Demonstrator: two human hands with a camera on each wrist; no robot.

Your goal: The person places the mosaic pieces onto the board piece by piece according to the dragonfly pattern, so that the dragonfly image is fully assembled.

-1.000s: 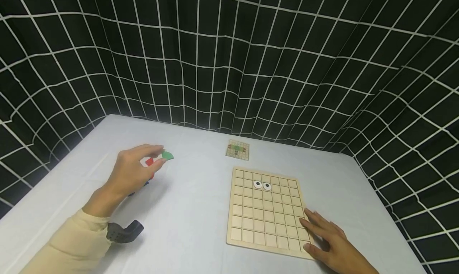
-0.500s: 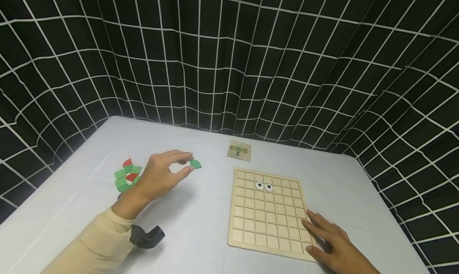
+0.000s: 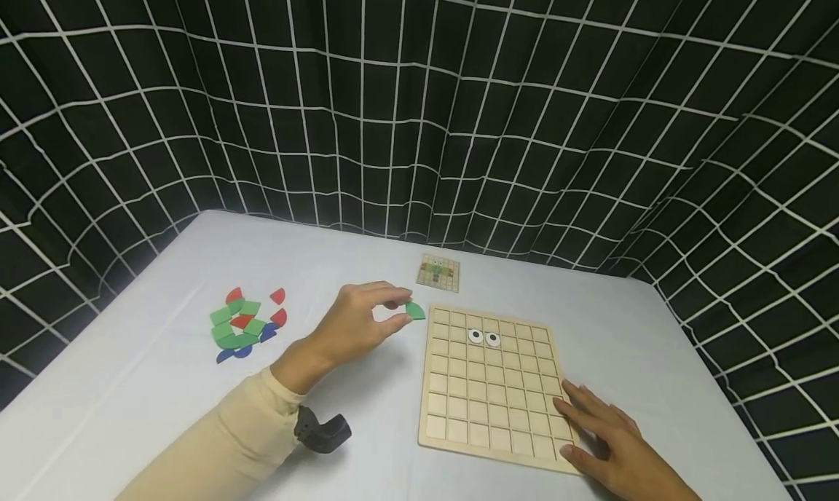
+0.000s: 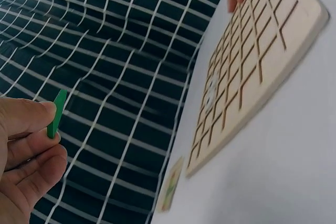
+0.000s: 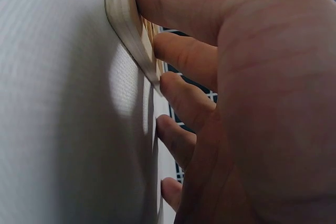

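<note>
Between thumb and fingertips my left hand (image 3: 357, 319) pinches a green quarter-circle piece (image 3: 414, 311), held above the table just left of the wooden grid board (image 3: 491, 399). The left wrist view shows that green piece (image 4: 58, 114) edge-on in the pinch. Two round eye pieces, one of them a left eye (image 3: 475, 336), sit side by side in the upper cells of the board. At the board's lower right edge rests my right hand (image 3: 606, 439), thumb and fingertips on the rim and fingers spread. In the right wrist view its fingers (image 5: 184, 56) lie along the board's edge (image 5: 123, 14).
A loose cluster of red, blue and green pieces (image 3: 236, 326) lies on the left of the white table (image 3: 367, 443). Behind the board is a small pattern card (image 3: 438, 273) with a figure on a grid. A dark gridded curtain (image 3: 393, 122) borders the table's far side.
My left hand has carried the green piece rightward from the loose pieces to near the board's upper left corner, uncovering the cluster. The right hand has stayed on the board's edge.
</note>
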